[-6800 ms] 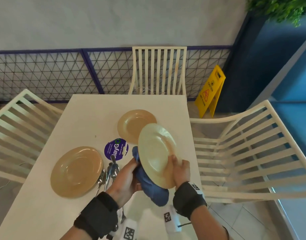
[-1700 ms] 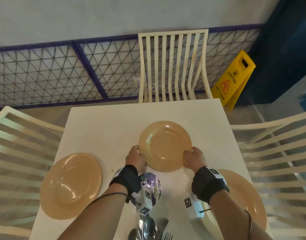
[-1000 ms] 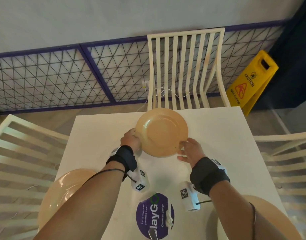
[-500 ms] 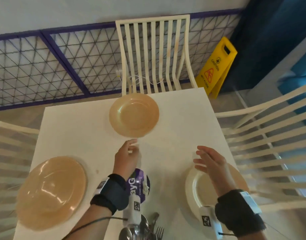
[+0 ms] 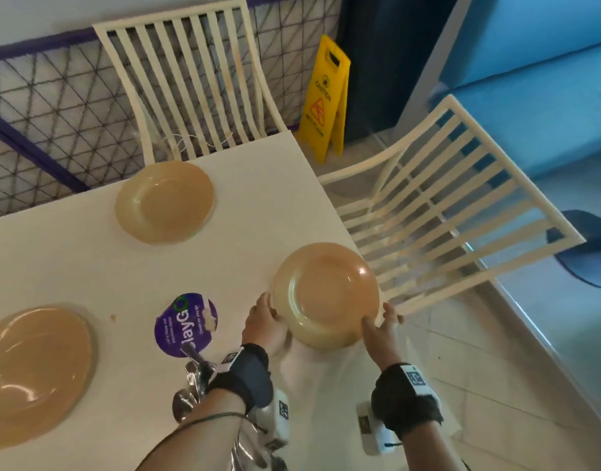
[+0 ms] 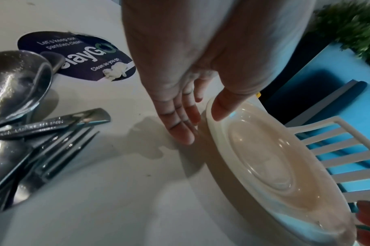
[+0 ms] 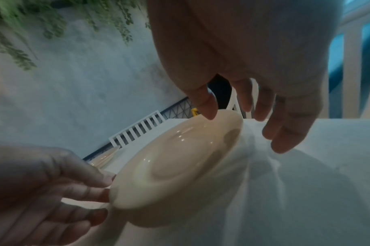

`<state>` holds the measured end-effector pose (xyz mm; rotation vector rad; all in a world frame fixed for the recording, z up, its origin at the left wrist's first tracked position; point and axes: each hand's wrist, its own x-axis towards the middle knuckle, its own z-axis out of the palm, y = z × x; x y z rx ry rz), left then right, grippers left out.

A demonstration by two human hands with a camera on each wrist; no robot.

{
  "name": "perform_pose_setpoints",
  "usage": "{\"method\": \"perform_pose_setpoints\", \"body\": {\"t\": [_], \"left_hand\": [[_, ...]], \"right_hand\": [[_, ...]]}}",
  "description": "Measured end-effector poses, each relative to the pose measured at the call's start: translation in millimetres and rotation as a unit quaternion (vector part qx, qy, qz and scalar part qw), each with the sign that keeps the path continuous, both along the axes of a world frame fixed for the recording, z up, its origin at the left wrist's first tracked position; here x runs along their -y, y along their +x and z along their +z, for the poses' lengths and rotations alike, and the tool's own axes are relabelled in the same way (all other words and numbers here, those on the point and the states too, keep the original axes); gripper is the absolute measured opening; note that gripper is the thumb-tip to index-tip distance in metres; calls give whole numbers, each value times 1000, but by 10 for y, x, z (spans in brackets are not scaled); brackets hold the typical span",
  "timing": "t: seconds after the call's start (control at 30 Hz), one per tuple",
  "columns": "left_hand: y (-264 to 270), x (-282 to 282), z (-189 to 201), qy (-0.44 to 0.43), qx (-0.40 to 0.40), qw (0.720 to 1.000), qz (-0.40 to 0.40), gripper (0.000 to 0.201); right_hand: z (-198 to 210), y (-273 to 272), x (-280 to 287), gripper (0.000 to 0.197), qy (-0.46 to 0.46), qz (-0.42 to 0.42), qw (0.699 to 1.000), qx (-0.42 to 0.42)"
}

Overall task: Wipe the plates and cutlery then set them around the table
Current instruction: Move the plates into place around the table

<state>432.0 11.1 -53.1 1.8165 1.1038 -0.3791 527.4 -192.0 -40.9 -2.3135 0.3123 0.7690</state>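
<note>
At the table's left edge lies one tan plate; a second plate sits before the far chair. A purple sticker marks the middle, with a cutlery pile just beside the left wrist. The left hand, fingers nearly straight, touches the near-left rim of a third plate at the right edge, thumb on top. The right hand, fingers loosely spread, touches its near-right rim. A side chair stands beyond; a yellow floor sign behind.
</note>
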Motion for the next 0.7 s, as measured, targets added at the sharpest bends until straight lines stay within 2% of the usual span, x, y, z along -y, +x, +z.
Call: {"method": "perform_pose_setpoints", "body": {"t": [0.1, 0.23, 0.43, 0.57, 0.7], "left_hand": [[54, 32, 22, -2, -8, 1000, 22, 58], [137, -16, -44, 13, -12, 999, 35, 61], [254, -69, 37, 69, -12, 996, 45, 58], [317, -175, 67, 89, -3, 995, 44, 58], [375, -298, 79, 89, 10, 995, 39, 59]], "right_hand": [[23, 20, 8, 62, 37, -9, 999, -6], [121, 76, -55, 39, 76, -29, 997, 7], [127, 186, -130, 39, 100, -6, 995, -18], [106, 306, -209, 15, 132, -9, 991, -30], [152, 401, -342, 27, 151, -4, 987, -61]]}}
